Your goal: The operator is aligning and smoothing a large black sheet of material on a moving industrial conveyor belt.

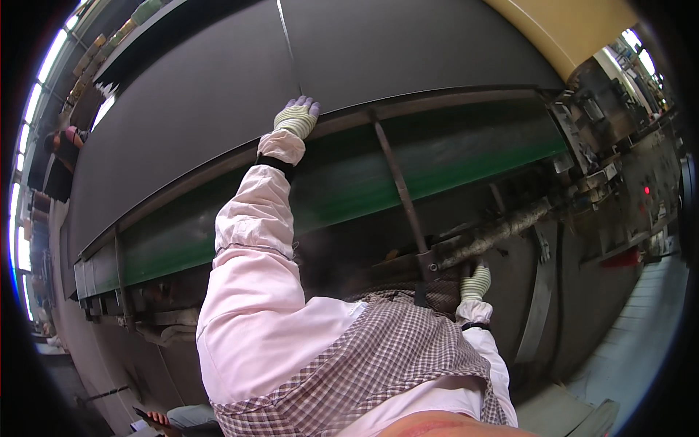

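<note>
Resting L hand [297,119] on dk sheet [204,109], fingers [301,101] straight, empty; R hand [475,282] indistinct, grip unclear.

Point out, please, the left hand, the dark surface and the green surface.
Left hand [297,119], head view: back of glove.
Dark surface [237,91], head view: top face.
Green surface [338,193], head view: middle part.

Left hand [296,118] (foremost) on surface [211,109]

Ahead to your right you have a smooth yellow-tan panel [575,29] and a small glowing red light [646,190].
</note>
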The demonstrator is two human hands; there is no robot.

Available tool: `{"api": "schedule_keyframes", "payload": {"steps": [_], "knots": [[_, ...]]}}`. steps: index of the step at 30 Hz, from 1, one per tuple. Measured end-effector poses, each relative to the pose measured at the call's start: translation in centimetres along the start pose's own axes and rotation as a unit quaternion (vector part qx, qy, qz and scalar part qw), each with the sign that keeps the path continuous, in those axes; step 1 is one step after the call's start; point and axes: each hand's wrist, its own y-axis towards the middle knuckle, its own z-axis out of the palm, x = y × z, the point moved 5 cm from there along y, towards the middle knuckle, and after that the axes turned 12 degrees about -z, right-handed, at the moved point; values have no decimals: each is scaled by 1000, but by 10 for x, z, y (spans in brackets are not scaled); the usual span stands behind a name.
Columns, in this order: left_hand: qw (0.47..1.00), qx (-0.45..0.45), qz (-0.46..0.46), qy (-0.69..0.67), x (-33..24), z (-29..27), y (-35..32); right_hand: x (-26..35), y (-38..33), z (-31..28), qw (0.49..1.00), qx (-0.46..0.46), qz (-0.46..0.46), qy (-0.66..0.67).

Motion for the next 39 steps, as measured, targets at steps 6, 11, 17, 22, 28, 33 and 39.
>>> {"api": "schedule_keyframes", "payload": {"steps": [6, 11, 17, 22, 28, 33, 39], "knots": [[999, 28, 25, -16, -88, -11, 31, 3, 3, -5, 999, -10, 7, 53], [996, 83, -1, -46, -165, -33, 58, 5, 5, -9, 996, -19, 3, 82], [993, 56, 88, -47, -232, -46, 68, 6, 7, -11, 997, -13, 3, 77], [975, -82, 88, -186, -177, -30, 59, 8, 7, -15, 996, -25, 4, 83], [977, -88, -156, -115, 99, 19, 23, 8, 6, -15, 996, -19, 9, 82], [953, -14, -271, -137, 205, 30, -34, 9, 6, -16, 995, -14, 31, 89], [981, -51, -170, -74, 111, 10, -20, 3, 2, -8, 995, 32, 78, 52]]}}
